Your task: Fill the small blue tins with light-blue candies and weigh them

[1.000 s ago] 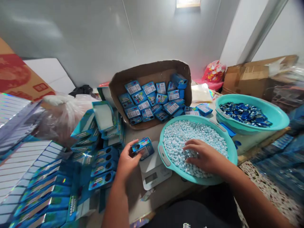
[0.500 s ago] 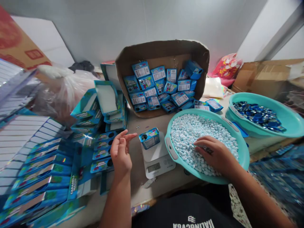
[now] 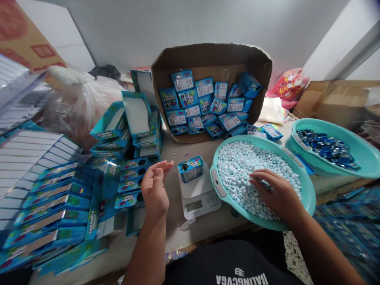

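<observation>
Blue tin [image 3: 190,168] — "CARAMELO" can just be made out on its side — stands on the white scale [image 3: 198,193] near the bench's front edge; the display's digits are too blurred to read. Left hand [image 3: 154,189] hovers just beside the tin, fingers loosely curled, holding nothing. Right hand [image 3: 277,193] lies spread on pale candies in the teal basin [image 3: 305,198] — whether it grips any, I cannot tell. Flat cartons [image 3: 92,225] at the left edge read "CARAMELO MACIZO".

Black shirt, white lettering, bare forearms
</observation>
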A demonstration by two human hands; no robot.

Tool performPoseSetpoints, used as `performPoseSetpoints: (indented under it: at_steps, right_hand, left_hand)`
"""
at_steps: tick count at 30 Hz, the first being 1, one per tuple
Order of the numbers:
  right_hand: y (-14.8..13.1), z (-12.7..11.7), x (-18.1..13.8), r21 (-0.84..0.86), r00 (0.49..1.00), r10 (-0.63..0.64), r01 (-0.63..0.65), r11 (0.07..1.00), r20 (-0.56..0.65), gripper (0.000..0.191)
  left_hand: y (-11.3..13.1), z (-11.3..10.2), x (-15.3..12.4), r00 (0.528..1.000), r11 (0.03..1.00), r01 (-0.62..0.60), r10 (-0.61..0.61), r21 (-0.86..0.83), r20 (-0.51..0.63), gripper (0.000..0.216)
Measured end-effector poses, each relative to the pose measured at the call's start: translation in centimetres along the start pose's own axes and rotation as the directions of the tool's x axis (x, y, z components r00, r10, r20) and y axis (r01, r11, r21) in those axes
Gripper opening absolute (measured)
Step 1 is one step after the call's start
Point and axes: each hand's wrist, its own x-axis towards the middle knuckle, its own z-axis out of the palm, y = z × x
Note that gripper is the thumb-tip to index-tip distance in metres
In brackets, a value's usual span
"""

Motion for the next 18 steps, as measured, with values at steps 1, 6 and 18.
performPoseSetpoints:
  at_steps: [1,6,18]
  right_hand:
    - [0.0,0.0,0.0,-0.010,1.000,0.001,-0.001,1.000,-0.017,0.010]
    - [-0.8,-0.3,2.0,0.030,0.999,-0.042,0.042,0.999,-0.010,0.006]
    - [-9.5,4.1,16.6,0.189,0.760,-0.448,0.409,0.893,0.472,0.010]
  left_hand:
    - [0.0,0.0,0.0,1.000,1.000,0.004,-0.004,-0.002,0.000,0.034]
    - [0.0,-0.1,0.0,1.000,1.000,0.027,-0.027,0.003,0.009,0.036]
    - [-1.3,1.0,-0.3,0.992,0.989,0.119,-0.115,-0.092,0.050,0.051]
